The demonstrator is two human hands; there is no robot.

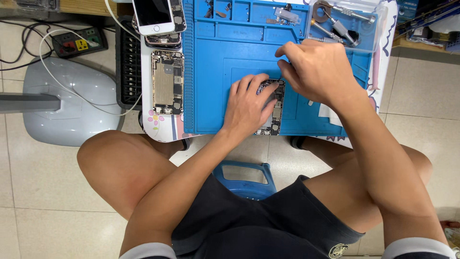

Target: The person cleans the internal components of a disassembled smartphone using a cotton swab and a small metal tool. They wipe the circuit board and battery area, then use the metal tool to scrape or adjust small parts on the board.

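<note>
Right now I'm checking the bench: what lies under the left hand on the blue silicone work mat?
Under the left hand lies an opened phone chassis on the blue silicone work mat; its left part is covered.
</note>
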